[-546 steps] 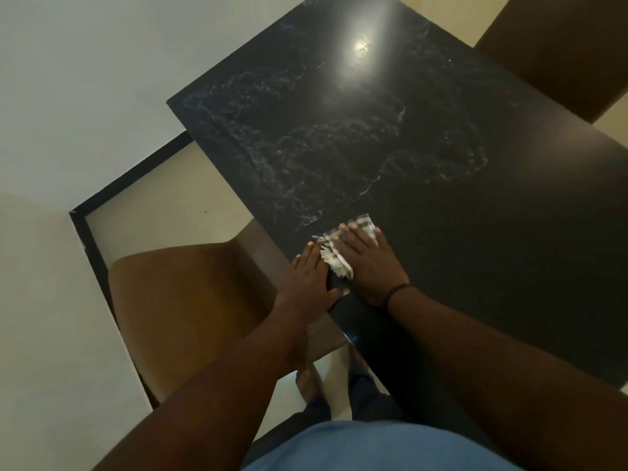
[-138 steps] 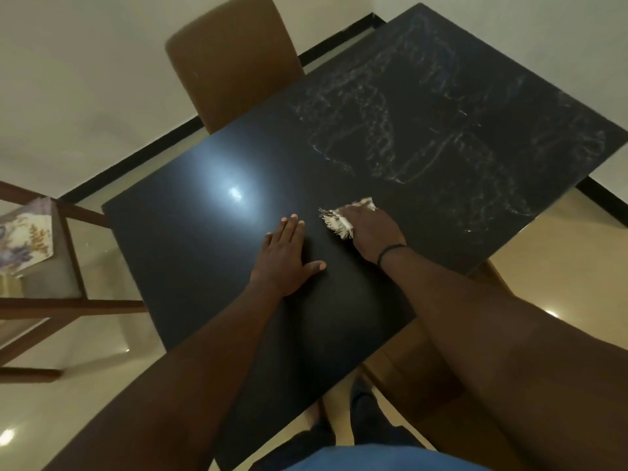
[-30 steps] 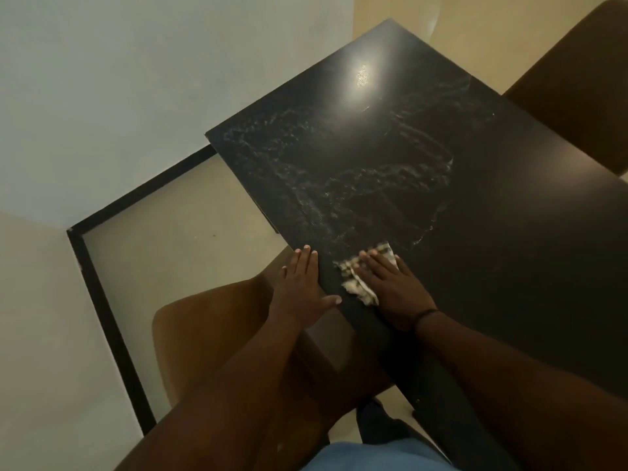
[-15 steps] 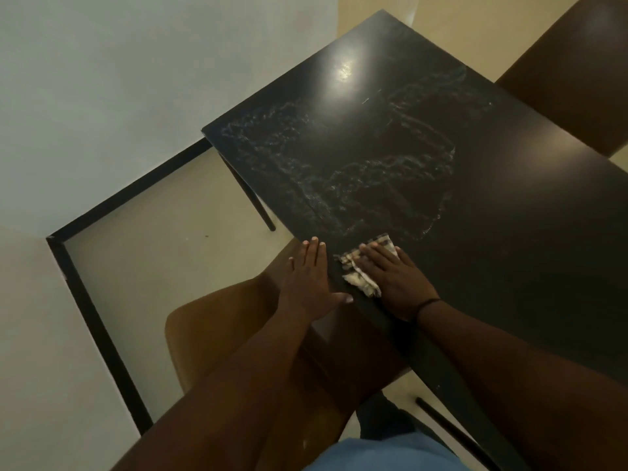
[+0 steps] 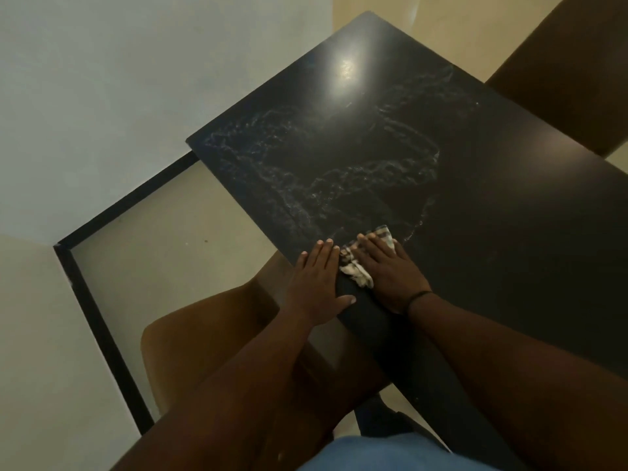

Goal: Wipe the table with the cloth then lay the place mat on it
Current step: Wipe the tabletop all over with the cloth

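The black table [image 5: 492, 205] fills the upper right of the view, its far half streaked with pale wet wipe marks [image 5: 339, 175]. A small light checked cloth [image 5: 356, 275] lies at the table's near left edge. My right hand [image 5: 387, 266] presses flat on the cloth with straight fingers, covering most of it. My left hand [image 5: 316, 283] lies flat beside it, palm down over the table's edge, thumb pointing toward the cloth. No place mat is in view.
A brown chair [image 5: 210, 348] stands under my left arm at the table's near left side. Another brown chair [image 5: 564, 69] stands at the far right. A black skirting line [image 5: 98, 321] runs along the floor by the pale wall.
Both hands stay at the table's near left edge with the cloth under my right hand; they sit slightly nearer to me than a second ago. The view has shifted a little.
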